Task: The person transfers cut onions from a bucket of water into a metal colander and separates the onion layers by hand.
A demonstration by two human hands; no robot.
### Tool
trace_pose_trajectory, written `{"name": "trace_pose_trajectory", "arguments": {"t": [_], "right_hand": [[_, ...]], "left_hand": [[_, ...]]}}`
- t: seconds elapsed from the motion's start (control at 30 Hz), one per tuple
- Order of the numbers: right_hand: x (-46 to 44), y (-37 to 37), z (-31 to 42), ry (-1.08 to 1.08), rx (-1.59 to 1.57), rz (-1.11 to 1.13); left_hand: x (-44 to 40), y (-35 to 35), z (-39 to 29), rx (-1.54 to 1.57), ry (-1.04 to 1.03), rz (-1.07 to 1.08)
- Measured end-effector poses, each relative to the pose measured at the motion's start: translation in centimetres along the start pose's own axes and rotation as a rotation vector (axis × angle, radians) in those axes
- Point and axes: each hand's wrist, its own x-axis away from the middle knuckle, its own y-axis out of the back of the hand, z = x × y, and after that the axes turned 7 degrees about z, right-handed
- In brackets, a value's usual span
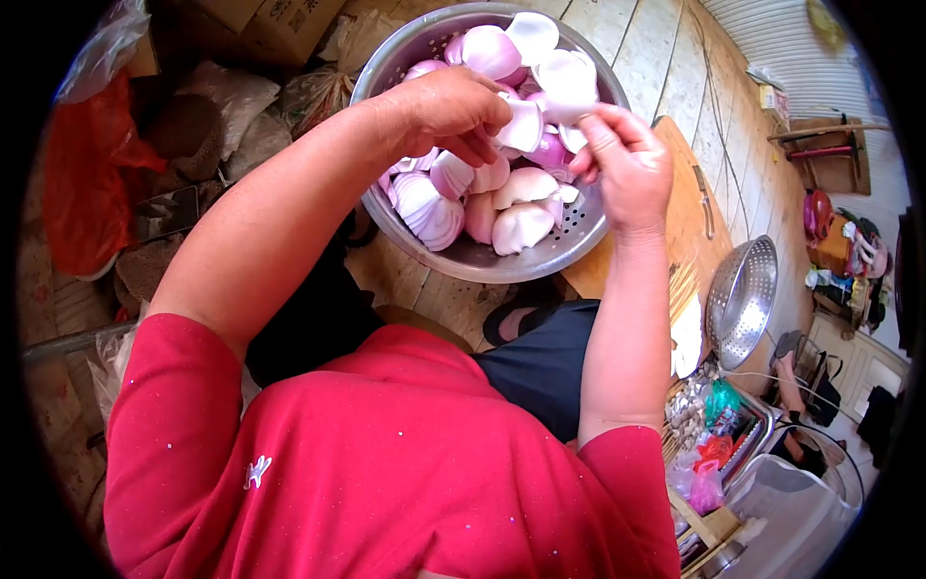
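Observation:
A steel colander (453, 265) with a perforated wall holds many purple-and-white onion pieces (424, 207), some of them loose curved layers. Over its middle, my left hand (453, 108) has its fingers curled, closed on a pale onion piece (522, 126) at the fingertips. My right hand (627, 159) is above the colander's right side, pinching the edge of a whitish onion layer (569, 101) between thumb and forefinger. The undersides of both grips are partly hidden.
Right of the colander lies a wooden board (680, 183) with a knife (703, 201) and thin wooden skewers (683, 289). A second colander (743, 301) stands beyond it. A red plastic bag (92, 179) and cardboard boxes (260, 34) are at the left.

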Motion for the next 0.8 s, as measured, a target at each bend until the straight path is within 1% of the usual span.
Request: {"name": "trace_pose_trajectory", "arguments": {"t": [0.07,0.1,0.17,0.2,0.27,0.33,0.4,0.43,0.47,0.53,0.67,0.73,0.8], "right_hand": [[-0.6,1.0,-0.3,-0.046,0.054,-0.107],[-1.1,1.4,-0.9,-0.047,0.055,-0.109],[-1.8,2.1,-2.2,-0.045,0.185,-0.173],[-2.0,2.6,-2.7,-0.045,0.186,-0.174],[-2.2,2.3,-2.3,-0.022,0.514,-0.180],[-1.0,1.6,-1.4,-0.034,0.493,-0.158],[0.1,0.4,-0.7,0.024,0.307,0.095],[0.5,-0.4,-0.9,0.052,0.311,0.146],[0.9,-1.1,-0.2,0.101,0.444,0.190],[0.9,-1.7,-1.1,0.155,0.462,0.217],[1.0,-1.6,-1.1,0.147,0.455,0.223],[1.2,-2.0,-0.7,0.246,0.467,0.179],[1.3,-2.1,-0.5,0.277,0.496,0.157]], "left_hand": [[-0.4,-0.1,0.2,-0.009,-0.036,-0.057],[-0.5,-0.1,0.3,-0.010,-0.036,-0.054],[-0.1,-0.4,-0.1,0.046,-0.039,-0.045],[-0.1,-0.6,-0.1,0.046,-0.040,-0.043],[-0.1,-0.9,0.0,0.099,-0.071,0.013],[-0.1,-1.2,0.0,0.136,-0.082,0.000],[-0.1,-1.3,0.1,0.172,-0.090,-0.010],[-0.2,-1.3,0.1,0.221,-0.091,0.021],[-0.1,-1.3,0.1,0.269,-0.092,0.051],[0.0,-1.2,-0.1,0.239,-0.080,0.083],[0.8,-1.0,-0.6,0.197,-0.082,0.155],[0.6,-0.9,-0.4,0.210,-0.094,0.173],[0.5,-0.8,-0.2,0.222,-0.105,0.192]]}}
